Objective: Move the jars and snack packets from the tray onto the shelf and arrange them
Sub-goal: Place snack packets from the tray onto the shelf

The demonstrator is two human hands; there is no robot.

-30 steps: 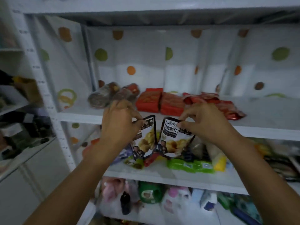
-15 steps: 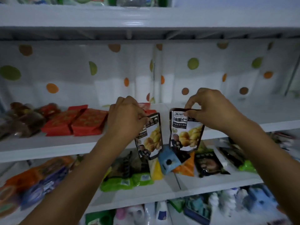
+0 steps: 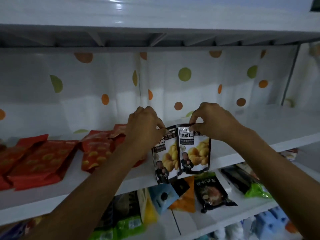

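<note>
Head view: in the last second I have raised both packets. They now hang at centre frame, across the front edge of the shelf (image 3: 259, 125), and neither is laid down yet. My left hand (image 3: 145, 129) pinches the top corner of the left snack packet (image 3: 166, 158). My right hand (image 3: 214, 123) has its fingers (image 3: 194, 118) clamped on the top seal of the right snack packet (image 3: 195, 153), which overlaps the left one. Red packets (image 3: 43, 160) lie on the shelf at left, so placing comes next.

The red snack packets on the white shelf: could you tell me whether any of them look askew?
Yes. The flat red foil packets at the left lie side by side, but the crumpled red packets next to the left hand are heaped, tilted and overlapping rather than lined up.
</note>
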